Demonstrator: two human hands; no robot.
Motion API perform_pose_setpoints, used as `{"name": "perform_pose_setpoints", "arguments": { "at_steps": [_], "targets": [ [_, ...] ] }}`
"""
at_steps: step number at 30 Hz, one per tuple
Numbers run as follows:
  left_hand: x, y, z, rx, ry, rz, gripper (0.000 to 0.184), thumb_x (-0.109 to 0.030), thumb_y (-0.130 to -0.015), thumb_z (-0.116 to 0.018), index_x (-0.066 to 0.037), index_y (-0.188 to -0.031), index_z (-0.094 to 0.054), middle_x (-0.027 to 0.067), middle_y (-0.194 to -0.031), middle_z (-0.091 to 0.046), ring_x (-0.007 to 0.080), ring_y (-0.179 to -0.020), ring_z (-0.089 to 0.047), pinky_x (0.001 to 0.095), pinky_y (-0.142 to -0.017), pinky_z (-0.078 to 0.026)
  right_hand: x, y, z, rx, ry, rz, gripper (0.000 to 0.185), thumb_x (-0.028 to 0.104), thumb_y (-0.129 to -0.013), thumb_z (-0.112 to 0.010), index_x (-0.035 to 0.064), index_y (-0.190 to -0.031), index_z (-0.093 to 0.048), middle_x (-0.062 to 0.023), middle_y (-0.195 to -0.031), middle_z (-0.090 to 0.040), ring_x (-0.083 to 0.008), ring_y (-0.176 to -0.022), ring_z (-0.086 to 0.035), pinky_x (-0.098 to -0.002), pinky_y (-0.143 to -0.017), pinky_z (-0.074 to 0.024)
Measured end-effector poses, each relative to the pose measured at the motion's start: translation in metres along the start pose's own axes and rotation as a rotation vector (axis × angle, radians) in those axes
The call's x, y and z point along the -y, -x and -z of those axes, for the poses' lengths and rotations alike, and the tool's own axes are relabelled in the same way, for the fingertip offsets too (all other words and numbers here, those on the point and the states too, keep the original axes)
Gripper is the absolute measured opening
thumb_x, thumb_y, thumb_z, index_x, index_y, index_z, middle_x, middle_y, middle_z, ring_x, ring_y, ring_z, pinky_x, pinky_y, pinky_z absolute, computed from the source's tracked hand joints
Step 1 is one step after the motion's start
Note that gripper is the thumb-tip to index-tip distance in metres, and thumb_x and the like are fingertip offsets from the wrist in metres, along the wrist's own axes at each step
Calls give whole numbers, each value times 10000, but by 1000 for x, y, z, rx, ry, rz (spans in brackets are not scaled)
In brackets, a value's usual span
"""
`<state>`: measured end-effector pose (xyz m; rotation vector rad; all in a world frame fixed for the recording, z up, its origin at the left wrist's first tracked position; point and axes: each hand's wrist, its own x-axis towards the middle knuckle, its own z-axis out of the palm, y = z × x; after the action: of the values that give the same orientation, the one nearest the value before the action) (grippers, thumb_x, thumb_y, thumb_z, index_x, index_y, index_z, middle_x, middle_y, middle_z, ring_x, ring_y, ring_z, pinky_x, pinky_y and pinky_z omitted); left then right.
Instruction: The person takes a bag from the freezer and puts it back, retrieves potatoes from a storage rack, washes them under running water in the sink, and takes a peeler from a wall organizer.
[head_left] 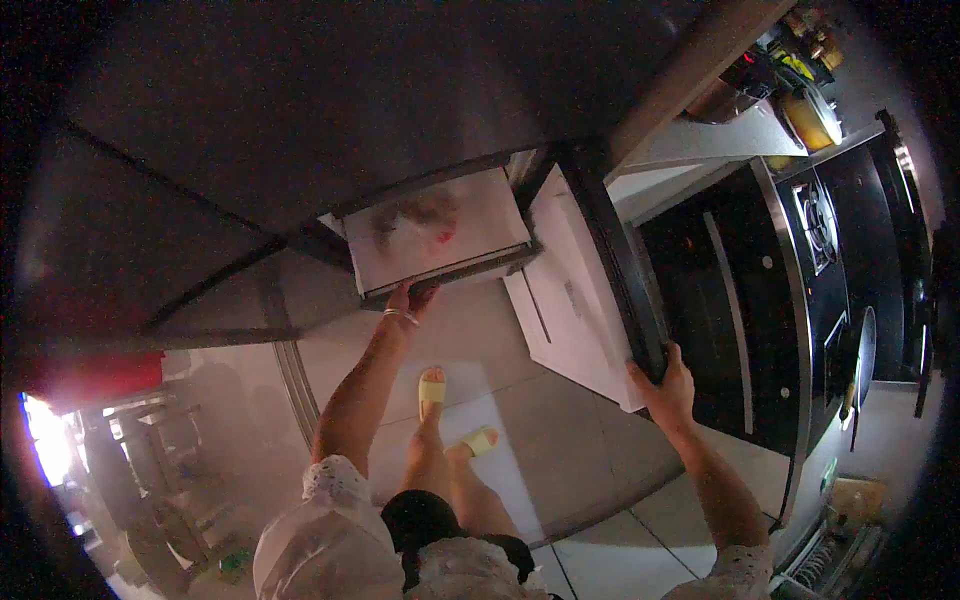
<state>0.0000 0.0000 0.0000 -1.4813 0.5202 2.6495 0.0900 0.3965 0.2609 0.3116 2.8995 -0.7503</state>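
Observation:
A dark refrigerator point(330, 90) stands with its lower door point(575, 310) swung out, showing a white inner panel and a black edge. From the opening a drawer point(460, 268) with a pale inside sticks out. In it lies something blurred, brownish with a red spot, that I cannot make out. My left hand point(410, 300) has its fingers closed over the drawer's front edge. My right hand point(668, 388) is wrapped round the black edge of the open door, near its free corner.
To the right is a black-fronted cooking unit point(700, 290) with a gas burner point(818, 228) and a pan point(862, 365). Pots point(810, 118) stand at the upper right. My feet in yellow slippers point(432, 391) are on the tiled floor. A red item point(100, 385) is at the left.

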Motion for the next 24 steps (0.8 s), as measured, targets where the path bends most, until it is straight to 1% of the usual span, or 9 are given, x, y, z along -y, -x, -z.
{"name": "perform_pose_setpoints", "arguments": {
  "at_steps": [3, 5, 8, 11, 14, 17, 20, 22, 24],
  "targets": [
    [-9, 1, 3, 26, 13, -52, 173, -127, -836, -546, -6, -959, -532, 170, -961, -598, 327, -881, -589, 483, -780, -515, 7, 2, -12, -2, -15, -33, 506, 381, -690, -691, 9, -977, -503, -172, -803, -609, -325, -717, -610, -386, -632, -477],
    [10, 13, 16, 37, 38, -56, 166, -119, -830, -547, -3, -948, -535, 167, -953, -600, 323, -876, -590, 480, -779, -515, 3, 11, -6, -1, 64, -44, 514, 383, -686, -695, 4, -975, -502, -178, -800, -610, -323, -713, -613, -386, -622, -478],
    [12, 12, 28, -35, 69, 94, 162, -116, -821, -554, -1, -934, -538, 163, -943, -603, 322, -873, -591, 474, -777, -515, 7, 13, -5, -15, 4, -20, 518, 389, -687, -694, 2, -973, -502, -187, -799, -612, -325, -712, -617, -383, -610, -479],
    [15, 3, 43, 75, -65, 84, 174, -99, -799, -568, 0, -938, -534, 158, -956, -601, 325, -877, -591, 473, -772, -515, 19, 6, 2, 56, 75, -160, 683, 421, -696, -673, -44, -1141, -444, -206, -861, -606, -327, -781, -612, -371, -697, -475],
    [17, 5, 38, 154, 98, 126, 199, -92, -785, -579, 14, -941, -514, 179, -971, -588, 332, -881, -589, 457, -772, -522, 8, 1, 2, 70, 94, -115, 731, 449, -689, -672, -60, -1157, -437, -211, -877, -604, -323, -805, -612, -355, -708, -479],
    [13, 11, 33, 64, 83, 163, 215, -59, -762, -580, 38, -938, -502, 221, -976, -571, 342, -886, -586, 435, -772, -529, 6, 1, 5, 61, 82, -139, 754, 464, -681, -675, -71, -1155, -435, -209, -882, -604, -316, -818, -612, -342, -706, -481],
    [2, -1, 41, 188, -6, 323, 229, -63, -762, -563, 75, -933, -500, 254, -962, -561, 348, -883, -587, 413, -755, -542, 13, 2, 5, 54, 30, -151, 724, 471, -675, -676, -60, -1118, -458, -203, -881, -607, -308, -818, -614, -330, -700, -482],
    [-8, -27, 52, 370, 35, 476, 249, -86, -775, -539, 95, -940, -498, 258, -961, -557, 353, -876, -587, 405, -726, -552, 4, 1, -4, 46, 60, -120, 672, 466, -673, -677, -33, -1078, -481, -197, -874, -607, -308, -808, -614, -340, -696, -482],
    [-13, -44, 73, 608, -174, 278, 369, -156, -816, -509, 101, -1070, -439, 234, -1072, -518, 328, -989, -530, 420, -747, -527, 5, 2, 0, 68, 8, -150, 581, 465, -656, -677, 30, -1006, -513, -181, -864, -607, -318, -796, -611, -366, -692, -478]
  ]
}}
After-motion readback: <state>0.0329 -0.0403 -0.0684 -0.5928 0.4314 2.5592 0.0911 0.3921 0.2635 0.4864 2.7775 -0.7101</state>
